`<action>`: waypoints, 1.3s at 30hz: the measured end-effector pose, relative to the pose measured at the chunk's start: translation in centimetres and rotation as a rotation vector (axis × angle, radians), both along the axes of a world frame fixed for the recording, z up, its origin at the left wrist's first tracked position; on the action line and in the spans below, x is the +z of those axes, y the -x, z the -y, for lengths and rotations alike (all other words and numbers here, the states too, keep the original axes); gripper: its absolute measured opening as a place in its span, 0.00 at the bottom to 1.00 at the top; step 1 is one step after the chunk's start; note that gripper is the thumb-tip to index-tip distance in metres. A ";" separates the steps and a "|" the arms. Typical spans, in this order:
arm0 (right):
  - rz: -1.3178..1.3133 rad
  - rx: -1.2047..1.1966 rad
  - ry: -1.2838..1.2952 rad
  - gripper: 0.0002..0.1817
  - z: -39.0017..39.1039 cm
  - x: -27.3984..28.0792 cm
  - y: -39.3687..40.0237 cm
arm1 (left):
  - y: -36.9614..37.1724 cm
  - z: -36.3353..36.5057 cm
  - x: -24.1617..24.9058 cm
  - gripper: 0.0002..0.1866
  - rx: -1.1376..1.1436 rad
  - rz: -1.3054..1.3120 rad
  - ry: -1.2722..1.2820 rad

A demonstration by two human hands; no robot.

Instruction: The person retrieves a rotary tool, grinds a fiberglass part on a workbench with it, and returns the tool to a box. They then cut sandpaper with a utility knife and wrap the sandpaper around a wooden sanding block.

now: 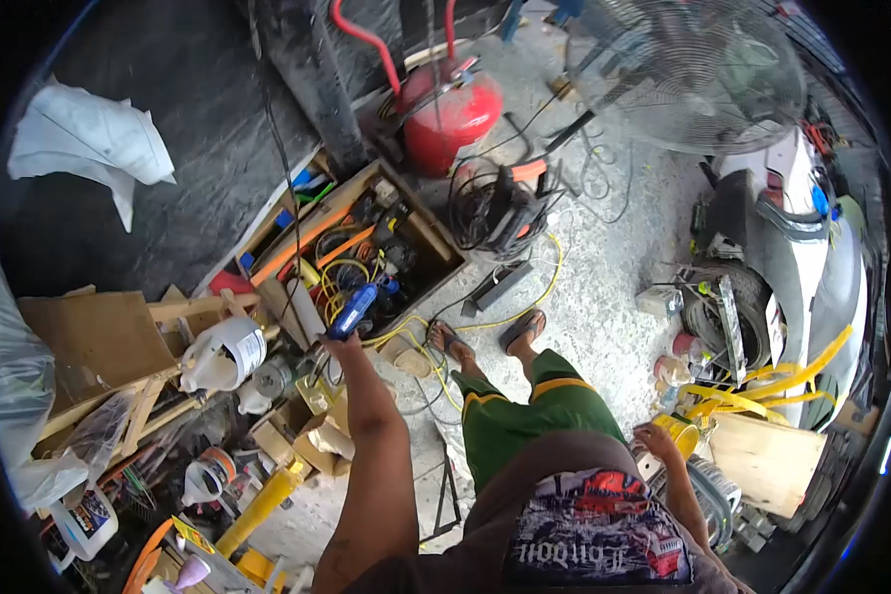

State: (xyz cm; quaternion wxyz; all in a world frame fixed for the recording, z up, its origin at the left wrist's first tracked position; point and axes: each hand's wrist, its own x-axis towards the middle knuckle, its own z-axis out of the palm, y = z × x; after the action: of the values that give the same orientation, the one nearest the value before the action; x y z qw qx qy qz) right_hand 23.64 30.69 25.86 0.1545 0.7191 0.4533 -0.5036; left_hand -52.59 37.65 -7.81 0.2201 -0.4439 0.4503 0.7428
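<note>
My left hand (341, 346) reaches out over the wooden tool box (428, 269), its fingers closed round the near end of a blue, rounded tool (352, 311) with pale lettering. The exact kind of tool does not show. Below and around it in the box lie a coiled yellow cord (339, 279), orange lengths and several dark power tools. My right hand (655, 440) hangs low at my side with its fingers loosely apart and nothing in them. Close by it is a yellow round object (677, 434).
A red tank (452, 117) stands beyond the box, with a heap of black cables (495, 213) nearby. A large fan (703, 74) is at upper right, above a white motorcycle body (802, 238). Cardboard (84, 342) and jugs (223, 354) crowd the left. A yellow cord (525, 315) crosses the floor.
</note>
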 end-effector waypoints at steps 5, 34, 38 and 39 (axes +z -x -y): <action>0.068 -0.013 0.245 0.17 -2.1 -3.8 0.7 | 0.0 2.7 -9.7 0.34 -0.071 -0.034 -0.222; -1.006 0.767 0.178 0.17 -1.5 -33.1 41.4 | 3.3 -14.8 -25.7 0.16 -0.879 -1.000 0.455; -1.089 0.845 0.070 0.22 -2.9 -35.2 39.7 | 7.9 -24.2 -32.1 0.15 -1.502 -1.281 0.750; -1.064 0.855 0.066 0.23 -2.7 -35.6 39.8 | 10.0 -26.0 -36.4 0.15 -1.611 -1.393 0.886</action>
State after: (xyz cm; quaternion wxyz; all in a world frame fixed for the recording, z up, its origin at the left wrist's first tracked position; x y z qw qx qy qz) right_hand -16.13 33.43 -9.77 0.1178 0.1262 0.6961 -0.6969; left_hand -62.63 63.62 -44.19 0.1591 0.4405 0.8481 0.2477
